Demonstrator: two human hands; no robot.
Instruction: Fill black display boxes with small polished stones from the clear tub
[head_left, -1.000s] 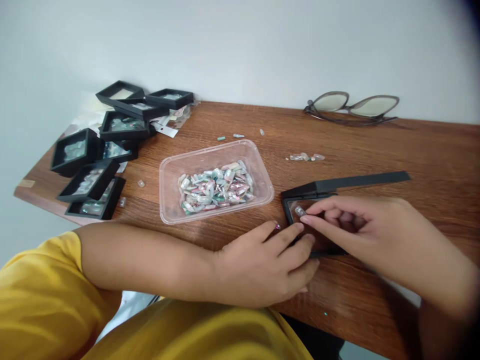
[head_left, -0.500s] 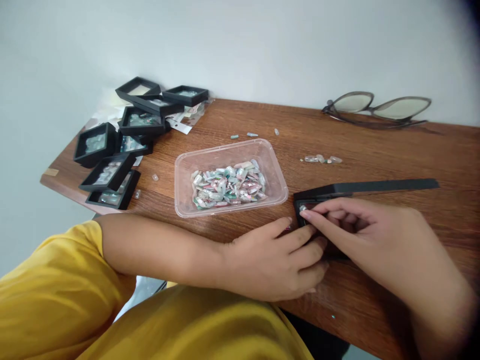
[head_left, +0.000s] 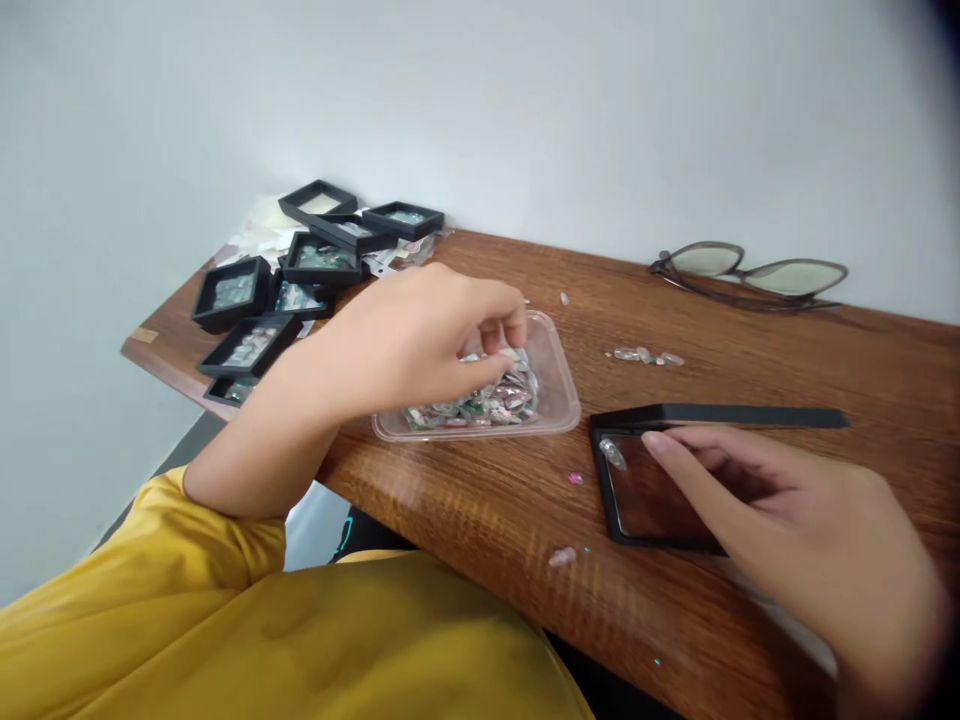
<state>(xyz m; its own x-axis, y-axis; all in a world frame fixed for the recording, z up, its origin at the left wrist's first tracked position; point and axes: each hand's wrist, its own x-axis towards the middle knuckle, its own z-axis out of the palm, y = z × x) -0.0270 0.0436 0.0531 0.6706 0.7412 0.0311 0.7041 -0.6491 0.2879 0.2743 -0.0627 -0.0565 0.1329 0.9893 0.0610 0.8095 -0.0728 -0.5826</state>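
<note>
Over the clear plastic tub (head_left: 561,385) my left hand (head_left: 420,335) hovers, its fingers curled down and its thumb apart from them. Nothing shows in its grasp. A pile of glossy press-on nails (head_left: 514,400) fills the tub's bottom, partly hidden by that hand. To the right lies a black display frame (head_left: 609,490), opened, with a clear film inside. One clear press-on nail (head_left: 613,455) rests on the film at the upper left corner. My right hand (head_left: 780,500) pinches the frame's upper edge, thumb over the film, and covers the right part.
Several black frames with nails (head_left: 322,258) are heaped at the back left on papers. Eyeglasses (head_left: 750,275) lie by the wall. A row of clear nails (head_left: 649,356) sits behind the frame. A pink gem piece (head_left: 575,479) and a pale nail (head_left: 562,556) lie near the front edge.
My left hand has moved from beside the frame leftward to above the tub. My right hand has let go of a nail, now on the film. The view has shifted slightly.
</note>
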